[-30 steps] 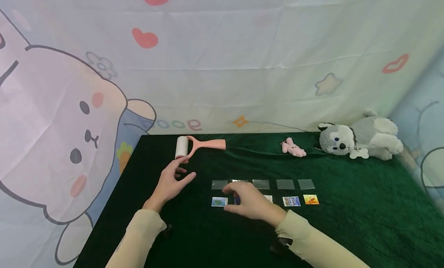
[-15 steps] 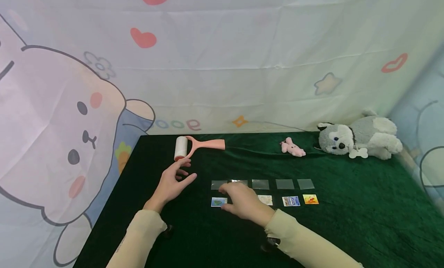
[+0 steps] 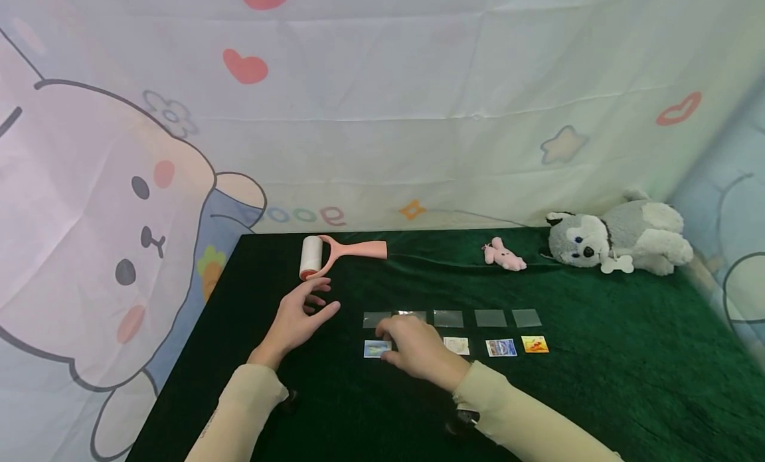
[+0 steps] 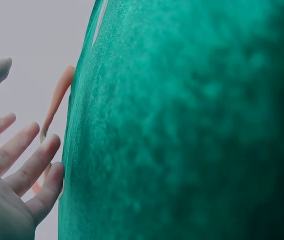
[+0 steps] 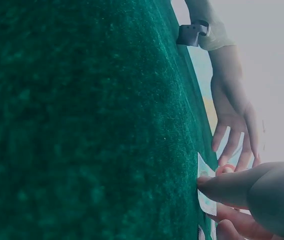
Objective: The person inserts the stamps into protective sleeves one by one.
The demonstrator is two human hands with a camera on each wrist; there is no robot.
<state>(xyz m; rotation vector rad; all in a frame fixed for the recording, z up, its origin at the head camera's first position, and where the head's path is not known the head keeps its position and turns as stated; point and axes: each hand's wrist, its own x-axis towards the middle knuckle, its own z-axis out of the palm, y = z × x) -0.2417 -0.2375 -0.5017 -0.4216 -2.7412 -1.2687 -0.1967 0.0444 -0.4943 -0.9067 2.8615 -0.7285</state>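
Right hand (image 3: 421, 350) at the leftmost card (image 3: 374, 350); left hand (image 3: 297, 319) empty, fingers loosely spread, near the lint roller (image 3: 311, 255).
The right hand is half open with bent fingers, its thumb tip apparently touching the card's right side; whether it has hold cannot be told. A light pinch on opposite edges should serve best, since a thin card may bend against soft cloth (image 3: 597, 376). The card is a small, pale-blue, white-bordered rectangle, just nearer the person than a clear film piece (image 3: 374, 319).

The small white-bordered, blue-green card (image 3: 374, 349) lies leftmost in the near row.
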